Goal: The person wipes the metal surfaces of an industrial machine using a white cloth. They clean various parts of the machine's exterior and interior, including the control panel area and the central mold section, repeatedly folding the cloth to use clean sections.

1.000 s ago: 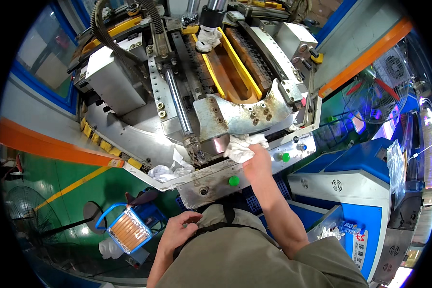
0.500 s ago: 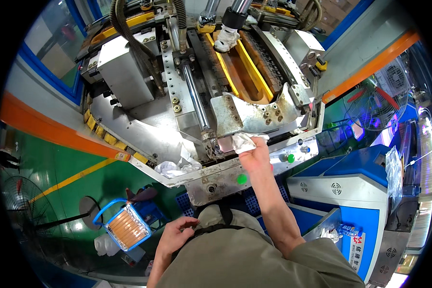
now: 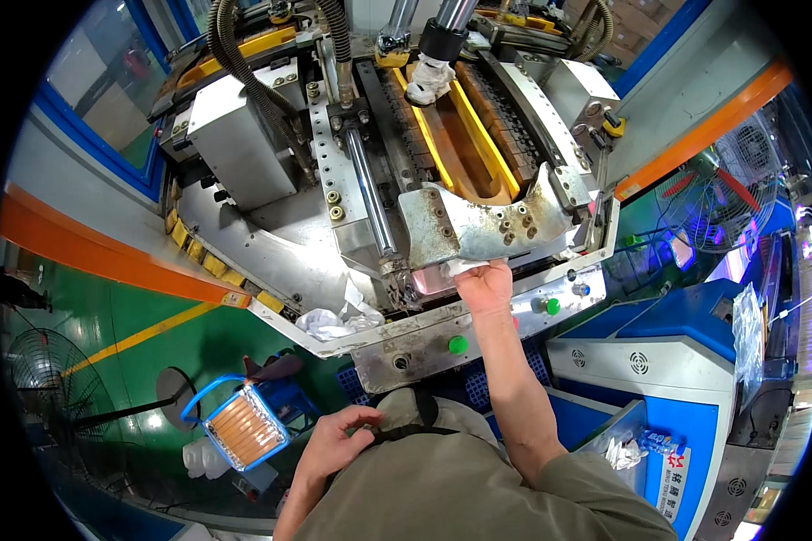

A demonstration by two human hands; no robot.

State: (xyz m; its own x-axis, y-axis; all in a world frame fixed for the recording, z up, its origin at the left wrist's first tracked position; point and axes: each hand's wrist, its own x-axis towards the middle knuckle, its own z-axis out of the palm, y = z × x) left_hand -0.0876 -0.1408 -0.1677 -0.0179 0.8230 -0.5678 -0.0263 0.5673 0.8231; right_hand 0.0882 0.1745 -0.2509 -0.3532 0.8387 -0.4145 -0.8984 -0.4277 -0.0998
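My right hand (image 3: 486, 287) reaches forward to the machine's front, its fingers closed on a white rag (image 3: 461, 267). Most of the rag is hidden behind the fingers and beneath the lower edge of a stained, curved metal plate (image 3: 483, 225). Directly left of the hand is the lower end of a shiny piston rod (image 3: 370, 194). At my waist, my left hand (image 3: 341, 439) rests with loosely bent fingers, thumb apart from the index finger, and nothing visible in it.
Behind the plate lies a brown trough with yellow sides (image 3: 434, 135). Crumpled white cloth (image 3: 338, 320) sits on the machine's left ledge. Green buttons (image 3: 458, 344) line the front panel. A blue-framed heater (image 3: 244, 426) stands lower left, a blue and white cabinet (image 3: 645, 361) to the right.
My right hand has shifted slightly to the right and pushed the rag further under the plate's edge, so less of it shows. My left hand stays at my waist.
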